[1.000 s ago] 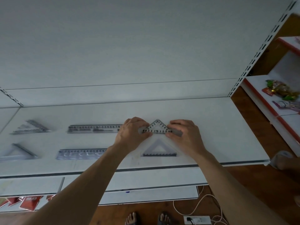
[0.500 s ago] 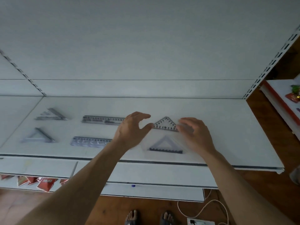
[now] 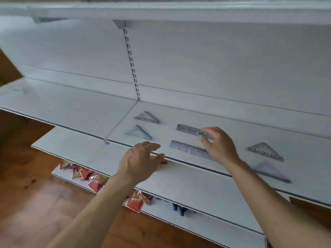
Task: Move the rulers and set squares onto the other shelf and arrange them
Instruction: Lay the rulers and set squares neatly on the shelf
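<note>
On the white shelf (image 3: pixel 232 120), everything is lying flat in rows: far ruler (image 3: pixel 188 129), near ruler (image 3: pixel 189 149), left set squares (image 3: pixel 148 117), right set squares (image 3: pixel 265 151). The left hand (image 3: pixel 139 161) is hovering loose-fingered over the front lip, gripping nothing. The right hand (image 3: pixel 220 145) is curling thumb and forefinger at the far ruler's right end (pinching or only touching, can't tell, too blurred). Likely step: arranging, squaring up that ruler. Next move is calling for a light slide, parallel to the near ruler. Ruler markings and the red packets (image 3: pixel 136 203) below: writing unreadable.
</note>
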Demonstrator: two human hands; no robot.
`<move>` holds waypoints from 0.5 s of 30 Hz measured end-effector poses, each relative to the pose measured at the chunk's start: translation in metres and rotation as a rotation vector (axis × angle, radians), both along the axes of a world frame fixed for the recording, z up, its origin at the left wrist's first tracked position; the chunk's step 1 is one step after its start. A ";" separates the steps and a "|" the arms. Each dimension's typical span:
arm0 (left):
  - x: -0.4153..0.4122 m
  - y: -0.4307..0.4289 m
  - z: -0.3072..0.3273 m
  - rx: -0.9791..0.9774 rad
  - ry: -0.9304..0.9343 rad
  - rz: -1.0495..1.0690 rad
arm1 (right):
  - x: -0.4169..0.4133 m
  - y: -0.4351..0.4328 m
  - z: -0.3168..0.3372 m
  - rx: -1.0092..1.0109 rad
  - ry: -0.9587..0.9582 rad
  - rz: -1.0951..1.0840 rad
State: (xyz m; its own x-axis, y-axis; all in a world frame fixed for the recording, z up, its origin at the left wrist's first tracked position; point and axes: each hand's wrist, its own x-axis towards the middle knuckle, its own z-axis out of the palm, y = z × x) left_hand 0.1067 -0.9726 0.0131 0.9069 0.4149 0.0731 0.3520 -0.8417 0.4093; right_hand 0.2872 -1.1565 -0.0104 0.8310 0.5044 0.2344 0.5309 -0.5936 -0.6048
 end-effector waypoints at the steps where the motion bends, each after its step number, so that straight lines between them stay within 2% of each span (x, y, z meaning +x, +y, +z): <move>1: -0.023 0.021 0.001 0.005 0.016 0.039 | -0.015 0.029 0.002 -0.003 0.011 0.039; 9: -0.196 0.166 0.002 0.036 0.079 0.372 | -0.141 0.233 0.019 -0.053 0.065 0.352; 15: -0.269 0.233 -0.002 -0.011 0.032 0.582 | -0.203 0.341 0.020 -0.102 0.054 0.531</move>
